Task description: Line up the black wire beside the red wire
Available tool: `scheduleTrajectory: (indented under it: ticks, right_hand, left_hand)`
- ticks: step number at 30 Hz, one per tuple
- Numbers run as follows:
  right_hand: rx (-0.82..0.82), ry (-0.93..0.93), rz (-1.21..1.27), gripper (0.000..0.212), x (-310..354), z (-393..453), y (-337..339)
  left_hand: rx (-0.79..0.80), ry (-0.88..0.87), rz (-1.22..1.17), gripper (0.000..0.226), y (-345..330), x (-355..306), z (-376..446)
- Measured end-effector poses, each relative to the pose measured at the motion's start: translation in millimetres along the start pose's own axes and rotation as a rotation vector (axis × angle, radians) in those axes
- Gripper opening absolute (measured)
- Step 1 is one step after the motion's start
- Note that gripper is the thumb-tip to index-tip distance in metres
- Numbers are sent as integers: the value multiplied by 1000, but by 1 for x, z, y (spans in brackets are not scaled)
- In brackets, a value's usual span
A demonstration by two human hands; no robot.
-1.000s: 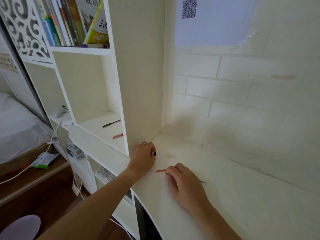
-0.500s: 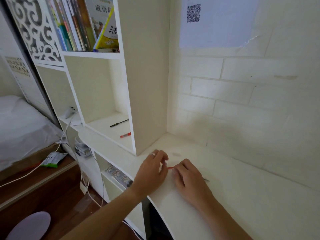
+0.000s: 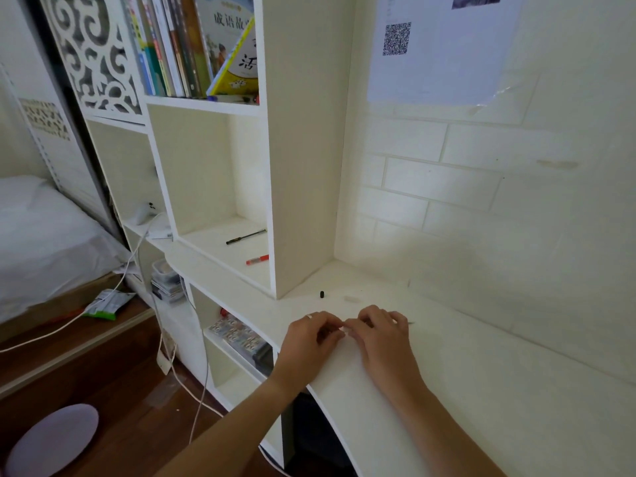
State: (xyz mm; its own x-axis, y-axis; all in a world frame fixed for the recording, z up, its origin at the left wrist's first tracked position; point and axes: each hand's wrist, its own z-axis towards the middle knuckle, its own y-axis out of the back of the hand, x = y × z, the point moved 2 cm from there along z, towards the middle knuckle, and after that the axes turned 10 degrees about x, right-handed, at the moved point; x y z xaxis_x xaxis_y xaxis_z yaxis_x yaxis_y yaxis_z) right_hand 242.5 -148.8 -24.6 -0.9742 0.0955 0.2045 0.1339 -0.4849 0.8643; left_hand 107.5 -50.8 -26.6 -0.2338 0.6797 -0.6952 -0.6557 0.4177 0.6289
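Note:
Both hands meet on the white desk (image 3: 481,390) near its front edge. My right hand (image 3: 382,339) lies with curled fingers over a thin pen, whose dark tip (image 3: 411,322) pokes out on its right side. My left hand (image 3: 309,339), a ring on one finger, curls its fingertips against the right hand's fingertips at the pen's other end. The pen's body is hidden under the fingers. A small black cap (image 3: 322,294) stands alone on the desk just beyond the hands, close to the shelf's side panel.
A white shelf unit (image 3: 303,166) rises at the desk's left end. Its open cubby holds a black pen (image 3: 246,236) and a red pen (image 3: 257,260). Books (image 3: 206,46) stand above. A brick-pattern wall (image 3: 481,201) backs the desk. Cables (image 3: 192,390) hang toward the wooden floor.
My left hand let go of the small black cap by the shelf panel and moved right to meet my right hand at the pen. The red end of the pen is now covered.

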Motion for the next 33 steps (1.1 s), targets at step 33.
scheduleTrajectory:
  ticks: [33]
  right_hand:
    - [-224, 135, -264, 42, 18, 4, 14]
  left_hand:
    - [-10, 40, 21, 12, -1, -2, 2]
